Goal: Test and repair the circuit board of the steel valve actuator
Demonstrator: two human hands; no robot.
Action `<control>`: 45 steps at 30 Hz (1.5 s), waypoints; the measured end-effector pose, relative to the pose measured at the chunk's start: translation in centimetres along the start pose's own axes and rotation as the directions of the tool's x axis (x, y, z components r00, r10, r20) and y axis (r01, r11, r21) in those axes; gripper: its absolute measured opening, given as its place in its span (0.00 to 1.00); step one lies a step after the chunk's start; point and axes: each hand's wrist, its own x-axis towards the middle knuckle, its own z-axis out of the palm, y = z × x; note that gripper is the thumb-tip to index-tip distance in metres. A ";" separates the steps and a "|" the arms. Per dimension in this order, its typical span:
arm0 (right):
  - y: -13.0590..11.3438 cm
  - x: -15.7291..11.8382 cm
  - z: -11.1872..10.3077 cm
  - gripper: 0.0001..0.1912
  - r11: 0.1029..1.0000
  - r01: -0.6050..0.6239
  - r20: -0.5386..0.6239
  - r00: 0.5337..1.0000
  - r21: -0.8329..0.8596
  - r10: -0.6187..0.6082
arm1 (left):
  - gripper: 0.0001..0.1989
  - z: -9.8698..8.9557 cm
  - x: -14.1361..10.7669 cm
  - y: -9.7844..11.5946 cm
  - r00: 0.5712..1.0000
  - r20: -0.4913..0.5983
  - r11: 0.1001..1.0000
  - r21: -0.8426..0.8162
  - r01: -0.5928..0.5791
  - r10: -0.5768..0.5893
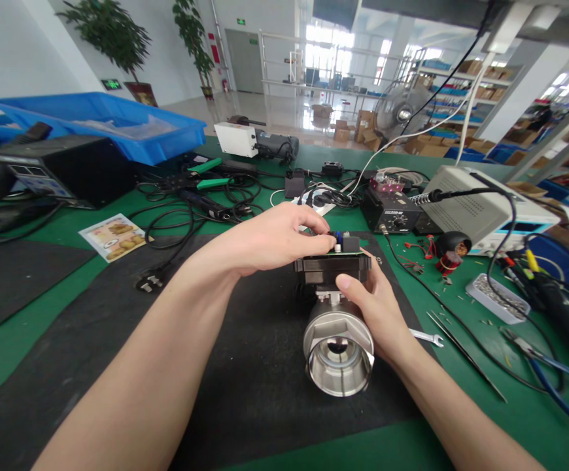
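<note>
A metal valve body (339, 353) with a round open bore lies on the black mat (245, 392), its opening facing me. Behind it is a black housing (331, 268), joined to it by a metal neck. A green circuit board with components (349, 244) sits at the top of the housing. My left hand (287, 239) reaches over from the left, thumb and fingers pinched at the board's left part; the exact piece between them is hidden. My right hand (375, 301) grips the housing's right side, its thumb on the near face and its fingers mostly behind.
Right of the mat are a wrench (428, 337), tweezers (465, 353), blue-handled pliers (544, 366) and a white tray of small parts (498, 297). A soldering station (392, 212), cables and a blue bin (157, 147) stand farther back.
</note>
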 end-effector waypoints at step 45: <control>-0.1 -0.1 0.1 0.33 1.000 0.003 -0.005 1.000 -0.027 -0.003 | 0.13 -0.2 -0.1 0.3 1.000 0.004 1.000 -0.003 0.017 -0.017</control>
